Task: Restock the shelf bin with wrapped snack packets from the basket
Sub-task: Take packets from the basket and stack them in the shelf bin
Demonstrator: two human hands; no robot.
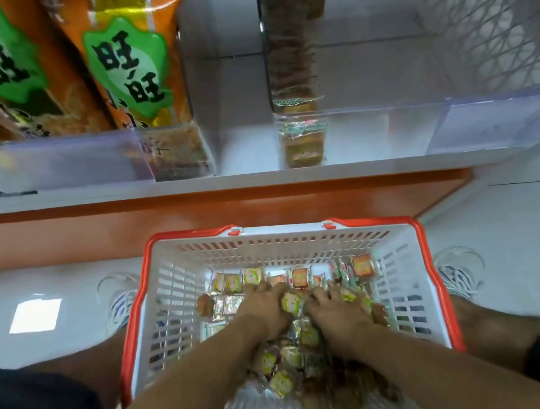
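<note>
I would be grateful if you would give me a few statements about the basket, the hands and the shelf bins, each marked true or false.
1. Both hands, the left hand and the right hand, are down among the snack packets in the basket. True.
2. The basket has a blue rim. False: the rim is red-orange.
3. The clear shelf bin holds one row of packets along its left side. True.
4. The orange bags lie in the basket. False: they stand on the shelf, upper left.
5. The basket sits on the shelf. False: it is below, in front of the shelf, between the person's feet.
</note>
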